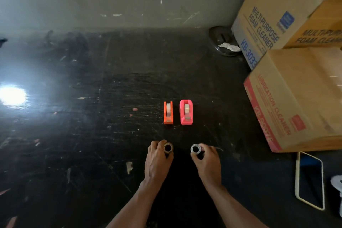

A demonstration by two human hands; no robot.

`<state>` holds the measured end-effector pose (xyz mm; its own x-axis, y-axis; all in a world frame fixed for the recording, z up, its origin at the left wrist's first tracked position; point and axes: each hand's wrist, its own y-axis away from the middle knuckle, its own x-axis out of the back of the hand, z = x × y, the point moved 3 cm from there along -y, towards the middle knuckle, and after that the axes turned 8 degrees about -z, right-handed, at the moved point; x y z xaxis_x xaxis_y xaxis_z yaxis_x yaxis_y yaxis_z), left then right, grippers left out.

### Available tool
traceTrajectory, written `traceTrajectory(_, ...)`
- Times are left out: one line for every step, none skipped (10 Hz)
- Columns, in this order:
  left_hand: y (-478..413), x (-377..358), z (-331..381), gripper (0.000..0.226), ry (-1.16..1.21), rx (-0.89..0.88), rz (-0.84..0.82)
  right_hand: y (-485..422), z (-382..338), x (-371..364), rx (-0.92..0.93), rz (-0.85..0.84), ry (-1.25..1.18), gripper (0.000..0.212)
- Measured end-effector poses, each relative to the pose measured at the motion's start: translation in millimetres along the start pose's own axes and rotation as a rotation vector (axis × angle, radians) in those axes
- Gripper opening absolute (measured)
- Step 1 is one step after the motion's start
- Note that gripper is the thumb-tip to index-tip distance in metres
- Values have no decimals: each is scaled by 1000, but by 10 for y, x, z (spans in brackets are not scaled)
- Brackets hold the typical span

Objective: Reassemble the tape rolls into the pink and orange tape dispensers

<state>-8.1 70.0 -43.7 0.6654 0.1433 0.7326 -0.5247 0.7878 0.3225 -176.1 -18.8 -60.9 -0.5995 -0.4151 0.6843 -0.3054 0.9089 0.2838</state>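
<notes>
An orange tape dispenser (pixel 168 112) and a pink tape dispenser (pixel 186 112) stand side by side on the dark table, orange on the left, each with a pale roll showing in its slot. Nearer to me, my left hand (pixel 157 161) grips a brownish tape roll (pixel 168 147) with its hole facing me. My right hand (pixel 207 161) grips a clear, whitish tape roll (pixel 195 149), also hole toward me. Both rolls are held just above the table, well short of the dispensers.
Cardboard boxes (pixel 288 96) are stacked along the right side. A dark glass dish (pixel 222 43) with crumpled paper sits at the back right. A phone with a pale case (pixel 310 179) lies at the near right. A bright glare spot (pixel 12 96) marks the left.
</notes>
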Motion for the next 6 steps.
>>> traceTrajectory(-243,10,101,40,6,3,2,-199,-180,-90,17,-10,-1,37)
traceTrajectory(-409,-6,123,36,14,7,-1,-370,-305,-161,29,-24,20,39)
traceTrajectory(-469,-22,116,35,7,14,-4,-468,-352,-218,37,-50,29,40)
traceTrajectory(-479,-49,101,37,-5,23,3,-483,-347,-250,50,-54,38,40)
traceTrajectory(-457,-18,131,50,2,23,-5,-473,-385,-216,43,-64,39,47)
traceTrajectory(-392,-13,139,70,37,34,3,-365,-356,-181,11,-37,-9,56)
